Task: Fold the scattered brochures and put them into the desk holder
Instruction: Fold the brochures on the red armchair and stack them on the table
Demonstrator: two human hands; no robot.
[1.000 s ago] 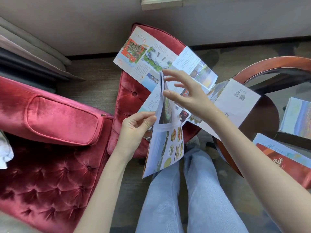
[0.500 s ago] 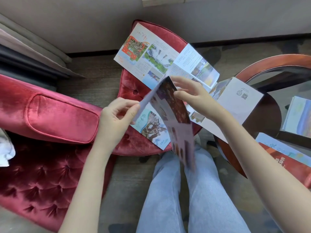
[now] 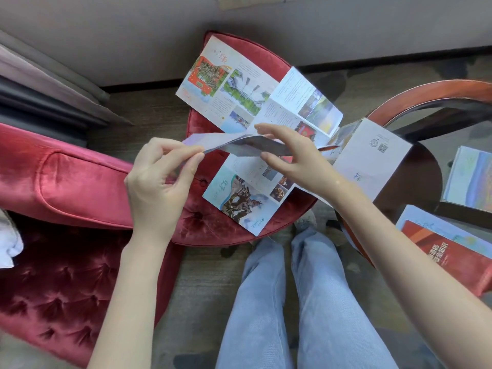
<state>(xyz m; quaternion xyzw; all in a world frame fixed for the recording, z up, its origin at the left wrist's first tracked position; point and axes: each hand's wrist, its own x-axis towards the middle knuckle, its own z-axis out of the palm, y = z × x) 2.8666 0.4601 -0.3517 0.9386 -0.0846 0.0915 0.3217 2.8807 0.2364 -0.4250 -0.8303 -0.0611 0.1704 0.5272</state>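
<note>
I hold a pale brochure (image 3: 241, 145) nearly flat and edge-on above the red velvet stool (image 3: 210, 227). My left hand (image 3: 159, 182) pinches its left end between thumb and fingers. My right hand (image 3: 290, 158) pinches its right part, thumb below and fingers above. Under it lie three unfolded brochures: one with a red map panel (image 3: 226, 86) at the back, one with a statue picture (image 3: 239, 201) at the front, and a white one with a QR code (image 3: 372, 161) leaning toward the table. No desk holder is in view.
A red tufted armchair (image 3: 58, 187) fills the left. At the right stands a round glass table with a wooden rim (image 3: 426, 97), carrying a blue leaflet (image 3: 471, 179) and a red-and-blue booklet (image 3: 450, 251). My legs in jeans (image 3: 290, 302) are below.
The brochure hung upright and open, then swung up and flattened to nearly horizontal. My left hand moved left and now pinches its end; my right hand closed on its right part.
</note>
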